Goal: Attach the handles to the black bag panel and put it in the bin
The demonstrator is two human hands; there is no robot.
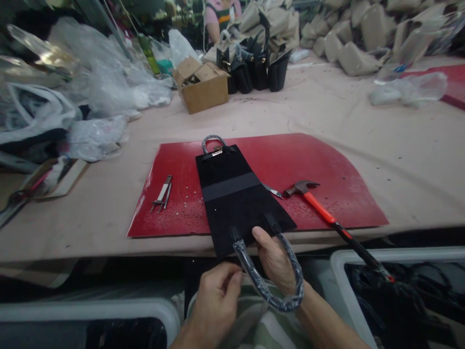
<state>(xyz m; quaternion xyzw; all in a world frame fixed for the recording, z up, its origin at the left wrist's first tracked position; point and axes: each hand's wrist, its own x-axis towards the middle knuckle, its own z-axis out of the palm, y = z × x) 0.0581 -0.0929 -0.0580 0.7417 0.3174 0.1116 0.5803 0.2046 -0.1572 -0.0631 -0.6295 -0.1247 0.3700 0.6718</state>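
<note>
A long black bag panel (232, 208) lies over the table edge, crossed by a smoother dark band. Its near end carries a looped handle (296, 271) wrapped in clear plastic; a second wrapped handle (212, 138) and a small metal clasp (217, 152) sit at the far end. My right hand (276, 259) reaches through the near loop and grips the panel's near edge, thumb on top. My left hand (221, 291) is closed in a pinch just left of that loop. What lies between its fingertips is hidden.
A red board (290, 160) lies under the panel. On it are a claw hammer (319, 208), its handle overhanging the edge, a knife blade (274, 192) and pronged metal tools (162, 194). Behind stand a cardboard box (205, 92) and black bags (254, 72). White-rimmed bins (341, 261) flank my lap.
</note>
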